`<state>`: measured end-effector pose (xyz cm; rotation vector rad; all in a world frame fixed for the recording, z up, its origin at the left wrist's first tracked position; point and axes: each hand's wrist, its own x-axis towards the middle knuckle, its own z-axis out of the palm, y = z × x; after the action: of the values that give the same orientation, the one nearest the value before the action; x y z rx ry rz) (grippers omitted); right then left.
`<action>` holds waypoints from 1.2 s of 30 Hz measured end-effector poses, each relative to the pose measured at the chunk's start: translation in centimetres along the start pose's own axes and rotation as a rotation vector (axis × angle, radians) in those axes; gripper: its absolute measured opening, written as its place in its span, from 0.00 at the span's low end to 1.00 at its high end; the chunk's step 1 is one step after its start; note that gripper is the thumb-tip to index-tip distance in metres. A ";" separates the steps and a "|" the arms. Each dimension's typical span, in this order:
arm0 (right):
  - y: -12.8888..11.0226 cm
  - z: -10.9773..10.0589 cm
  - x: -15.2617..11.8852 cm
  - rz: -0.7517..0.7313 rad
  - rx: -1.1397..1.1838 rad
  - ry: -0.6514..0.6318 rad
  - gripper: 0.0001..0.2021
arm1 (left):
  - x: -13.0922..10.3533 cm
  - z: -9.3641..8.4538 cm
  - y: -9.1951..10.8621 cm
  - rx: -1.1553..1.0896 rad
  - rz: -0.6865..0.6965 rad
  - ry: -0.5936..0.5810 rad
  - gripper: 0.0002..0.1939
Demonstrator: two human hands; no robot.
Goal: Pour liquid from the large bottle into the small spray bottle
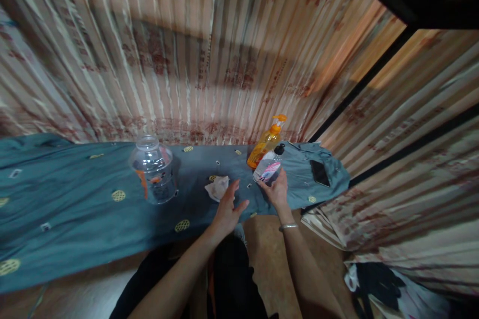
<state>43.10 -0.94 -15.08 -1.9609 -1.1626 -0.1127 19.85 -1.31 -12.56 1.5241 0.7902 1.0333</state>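
Note:
A clear bottle with a black cap and a pink label (268, 170) is in my right hand (277, 190), whose fingers are around its lower part. Just behind it stands an orange pump bottle (265, 147). My left hand (226, 209) has its fingers spread and holds nothing, close to a crumpled whitish cloth or tissue (217, 189) lying on the table cover. Further left stands a large clear jar (156, 172), open at the top, with an orange patch on its side.
A green patterned cloth (90, 194) covers the long table. A dark phone (320, 173) lies at its right end. Striped curtains (179, 60) hang behind, with black bars (362, 79) at the right. Bags or clothes (389, 289) lie low at the right.

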 end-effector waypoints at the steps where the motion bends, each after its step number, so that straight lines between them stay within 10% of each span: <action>1: 0.6 -0.3 -0.2 0.012 -0.054 -0.033 0.45 | -0.2 -0.4 0.1 0.003 0.000 0.011 0.31; 8: 1.8 -2.1 -0.5 0.033 -0.117 -0.170 0.18 | -1.8 -3.1 0.2 0.068 -0.002 0.116 0.31; 17: -1.1 -5.3 -5.7 0.035 0.011 -0.253 0.29 | -4.7 -8.1 2.8 0.238 0.099 0.240 0.28; 23: -7.8 -4.9 -7.8 0.013 0.355 -0.410 0.29 | -4.5 -14.0 5.7 0.675 0.450 0.585 0.34; 27: -13.9 -3.7 -6.2 -0.153 0.431 -0.497 0.22 | -2.7 -17.3 4.6 0.651 0.349 0.832 0.57; 36: -27.4 0.1 -0.6 -0.572 0.216 -0.609 0.22 | 1.3 -18.1 2.2 0.356 0.140 0.687 0.67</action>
<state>21.93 4.84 1.29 -1.4542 -2.0193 0.3241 3.70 6.69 -9.36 1.5355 1.4160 1.6235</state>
